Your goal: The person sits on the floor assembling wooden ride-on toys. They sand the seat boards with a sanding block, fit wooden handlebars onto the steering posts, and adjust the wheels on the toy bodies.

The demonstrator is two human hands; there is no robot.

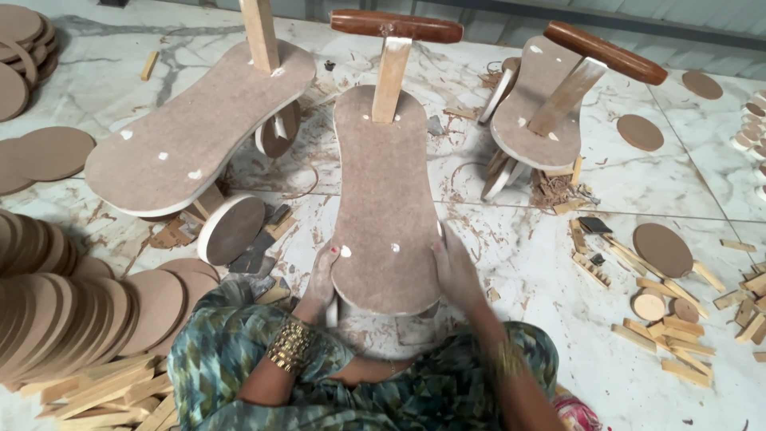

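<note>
A: Where's the middle board [385, 199]?
B: Centre frame, handle [396, 26] already fitted. Left hand [321, 281] and right hand [456, 270] clasp its near edges.
A: And the rest?
B: Two more scooters [199, 132] look assembled; loose discs [80, 307] wait lower left, sticks [670, 351] lower right.

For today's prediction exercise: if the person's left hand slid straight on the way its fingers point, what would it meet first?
The left hand points up along the middle board seat's left edge. Probably only littered marble floor first, then perhaps the neighbouring toy's wheel; depth is unclear.
</note>
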